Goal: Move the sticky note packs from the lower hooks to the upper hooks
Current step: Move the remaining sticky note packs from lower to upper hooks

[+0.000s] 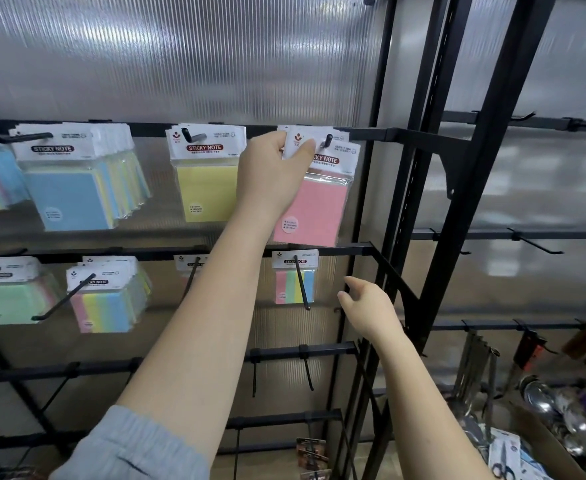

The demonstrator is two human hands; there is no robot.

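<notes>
You are holding the pink sticky note pack (310,206) by its white card header, hanging upright with its long axis running top to bottom and its printed face toward you. It is sitting at the upper hook (328,139) on the right of the top row, the hook's tip poking through the header hole. The pack is a flat rectangle in glossy clear plastic. Your left hand (271,168) is pinching the header's left corner, thumb on the front, so the pack is hanging just right of it. Your right hand (367,306) is hovering well below, fingers loosely spread and gripping nothing, just right of the striped pack (293,284) on the lower hook (301,282). A ribbed translucent panel (180,57) is backing the black metal rack (433,202).
</notes>
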